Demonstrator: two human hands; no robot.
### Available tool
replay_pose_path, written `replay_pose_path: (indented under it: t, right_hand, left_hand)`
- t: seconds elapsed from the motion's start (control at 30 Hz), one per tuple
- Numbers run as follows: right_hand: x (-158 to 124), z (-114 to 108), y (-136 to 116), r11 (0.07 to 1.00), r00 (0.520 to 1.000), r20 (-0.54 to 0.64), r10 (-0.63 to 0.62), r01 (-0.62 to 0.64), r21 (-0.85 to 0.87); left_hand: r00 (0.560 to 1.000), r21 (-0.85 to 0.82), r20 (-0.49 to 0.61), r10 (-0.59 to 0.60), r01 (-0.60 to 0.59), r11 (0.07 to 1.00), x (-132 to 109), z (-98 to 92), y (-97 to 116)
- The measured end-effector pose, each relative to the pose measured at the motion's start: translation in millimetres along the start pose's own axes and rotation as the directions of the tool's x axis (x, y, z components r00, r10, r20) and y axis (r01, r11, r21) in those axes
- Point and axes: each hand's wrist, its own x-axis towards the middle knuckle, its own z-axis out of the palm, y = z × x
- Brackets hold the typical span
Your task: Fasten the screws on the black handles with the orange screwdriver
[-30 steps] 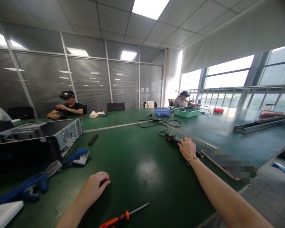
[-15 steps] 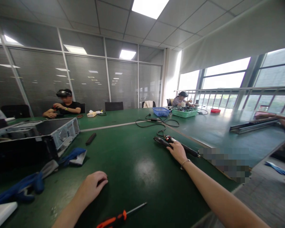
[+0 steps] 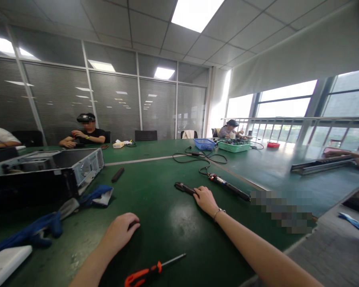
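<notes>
My right hand is closed around the near end of a slim black stick-shaped tool lying low over the green table; its exact kind does not show. To the right of that hand lies a corded electric screwdriver, apart from it. My left hand rests on the tabletop with its fingers curled together, and nothing shows in it. Between my forearms, nearer to me, is an orange-and-black screwdriver with its shaft pointing to the right.
An open computer case stands at the left, with blue-grey gloves before it. Beyond are a black bar, a cable, a blue basket and a green basket. Other people sit around the table.
My right hand has moved left with the black tool, away from the corded electric screwdriver, which stays on the table. My left hand stays resting. The view has shifted slightly.
</notes>
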Motion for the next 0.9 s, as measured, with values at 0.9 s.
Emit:
replay_pose_path:
  t: [0.9]
  right_hand:
    - [7, -50, 37, 0.975, 0.944, -0.243, 0.222, -0.220, 0.034]
  left_hand:
    - [0.987, -0.109, 0.144, -0.071, 0.087, 0.990, -18, -17.3, 30]
